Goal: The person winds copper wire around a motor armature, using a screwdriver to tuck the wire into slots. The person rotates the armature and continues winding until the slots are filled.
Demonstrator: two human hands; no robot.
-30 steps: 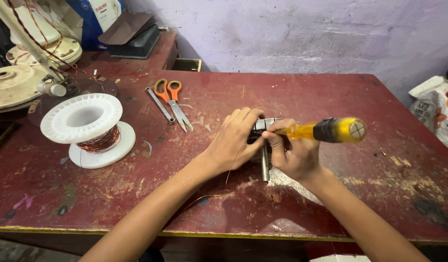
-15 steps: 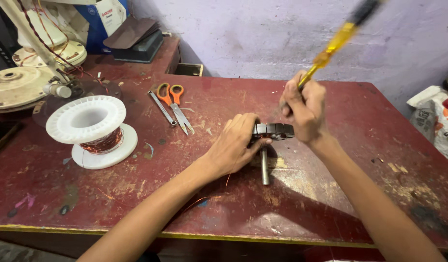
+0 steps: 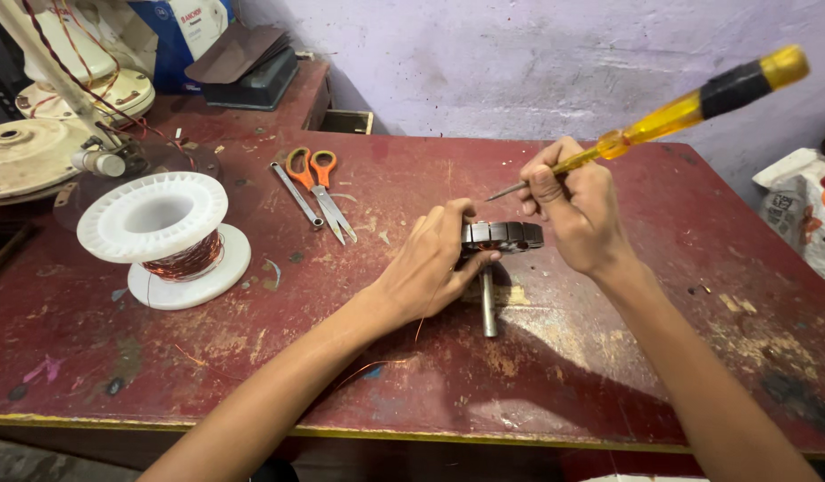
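Note:
A dark round metal motor core [image 3: 504,236] with a steel shaft [image 3: 488,303] lies on the worn red table [image 3: 609,357]. My left hand [image 3: 430,263] grips the core's left side and holds it down. My right hand [image 3: 578,207] is raised just right of the core, closed on the metal shank of a screwdriver [image 3: 689,107] with a yellow and black handle. The handle points up to the right; the tip points left above the core. A thin copper wire [image 3: 377,364] trails from under my left hand.
A white spool of copper wire [image 3: 162,239] stands at the left. Orange-handled scissors [image 3: 321,187] and a wrench [image 3: 296,195] lie behind the core. Fan parts [image 3: 37,134] sit at the far left, a dark box [image 3: 252,76] at the back, sacks [image 3: 805,219] at the right.
My right hand swung the screwdriver up from lying across the core, then brought it lower, so the handle now points up right. My left hand stayed on the core.

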